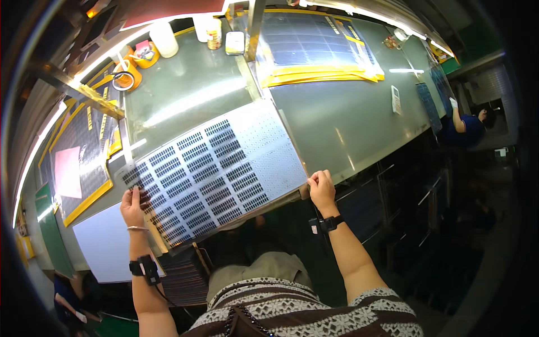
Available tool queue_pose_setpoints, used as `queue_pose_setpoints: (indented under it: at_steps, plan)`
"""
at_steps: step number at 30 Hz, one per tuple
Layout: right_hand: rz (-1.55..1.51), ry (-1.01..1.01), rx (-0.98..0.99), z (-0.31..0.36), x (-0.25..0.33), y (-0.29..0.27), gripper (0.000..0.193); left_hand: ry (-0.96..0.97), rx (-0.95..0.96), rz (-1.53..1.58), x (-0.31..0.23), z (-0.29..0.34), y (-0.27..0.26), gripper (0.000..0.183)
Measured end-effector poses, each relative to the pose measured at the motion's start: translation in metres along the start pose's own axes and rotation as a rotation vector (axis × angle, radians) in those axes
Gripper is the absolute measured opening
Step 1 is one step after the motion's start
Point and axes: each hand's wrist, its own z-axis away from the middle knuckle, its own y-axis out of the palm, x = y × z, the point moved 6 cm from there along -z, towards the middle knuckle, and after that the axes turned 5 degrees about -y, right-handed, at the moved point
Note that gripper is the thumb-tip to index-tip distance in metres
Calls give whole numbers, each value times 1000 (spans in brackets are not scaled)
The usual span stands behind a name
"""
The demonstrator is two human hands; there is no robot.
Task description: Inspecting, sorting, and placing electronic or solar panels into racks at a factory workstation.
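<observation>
At the far left of the worktop [337, 126], 2 orange containers [147, 55] stand close together; the farther holds small items, including something pink, and the nearer has a black loop at its mouth. Beside them stand a white cylinder [164, 40], another white container [202, 27] partly hidden by a jar [214, 35] with yellow and red on it, and a small pale-rimmed box [235, 43]. What the white containers hold cannot be told.

The patterned sheet [216, 163] lies aslant at the worktop's near edge, dark bars in blocks over most of it and a dotted white area at its right. The left hand [133, 209] pinches its left edge, thumb against fingers; the right hand [323, 191] has a narrow grip on its near right corner.

Gridded panels [317, 48] edged in yellow lie beyond, near a white calculator [396, 101]. More panels [92, 132] lie at left, bearing a pink paper [68, 173]; a metal post [92, 100] crosses in front of them. A white board [109, 241] sits left of the left hand. At far right, 1 co-worker [463, 129] shows.
</observation>
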Motion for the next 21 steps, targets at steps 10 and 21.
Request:
queue_pose_setpoints:
  at_steps: [10, 21]
  plan:
    - [58, -84, 86, -1, -12, 0, 13, -134, -215, -670, 37, -41, 6, 37]
    - [43, -57, 76, -5, -15, 6, 12, -31, -53, -1170, 33, -59, 21, 49]
